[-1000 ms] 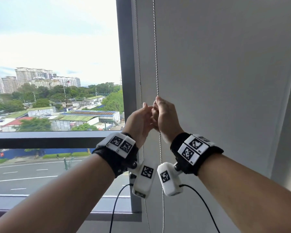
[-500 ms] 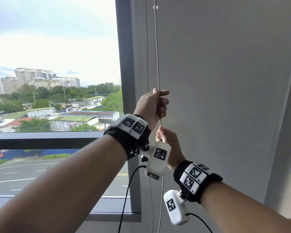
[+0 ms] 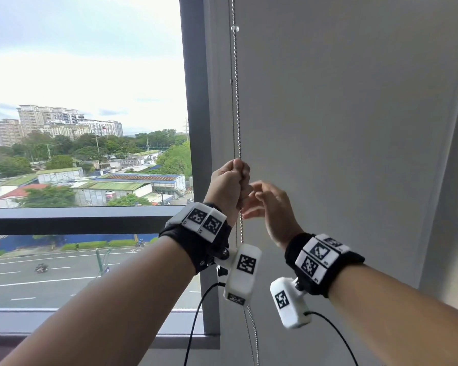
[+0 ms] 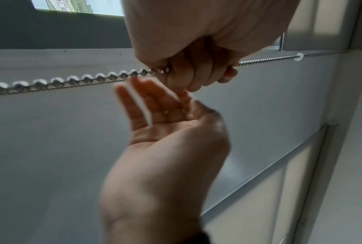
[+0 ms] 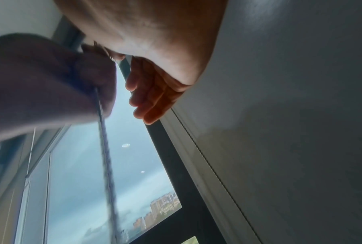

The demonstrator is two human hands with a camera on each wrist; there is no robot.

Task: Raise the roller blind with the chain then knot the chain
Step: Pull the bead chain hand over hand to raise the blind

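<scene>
A metal bead chain (image 3: 237, 101) hangs straight down beside the dark window frame, with a clear stopper bead (image 3: 234, 28) high on it. My left hand (image 3: 230, 183) is a fist that grips the chain; the left wrist view shows its fingers (image 4: 196, 72) curled round the beads (image 4: 71, 80). My right hand (image 3: 267, 204) is just right of the left one, fingers loose and spread, and holds nothing. Its bare palm (image 4: 167, 125) shows in the left wrist view. In the right wrist view the chain (image 5: 104, 140) drops from the left fist (image 5: 50, 85). The blind's fabric is out of sight.
The dark window frame post (image 3: 193, 101) stands just left of the chain and a grey wall panel (image 3: 341, 128) fills the right. A dark rail (image 3: 77, 220) crosses the glass at wrist height. The chain's lower loop (image 3: 253, 336) hangs below my wrists. Camera cables dangle under both wrists.
My left hand has pulled the chain down from higher up. My right hand has let go of the chain below and risen beside the left, open. The stopper bead sits lower.
</scene>
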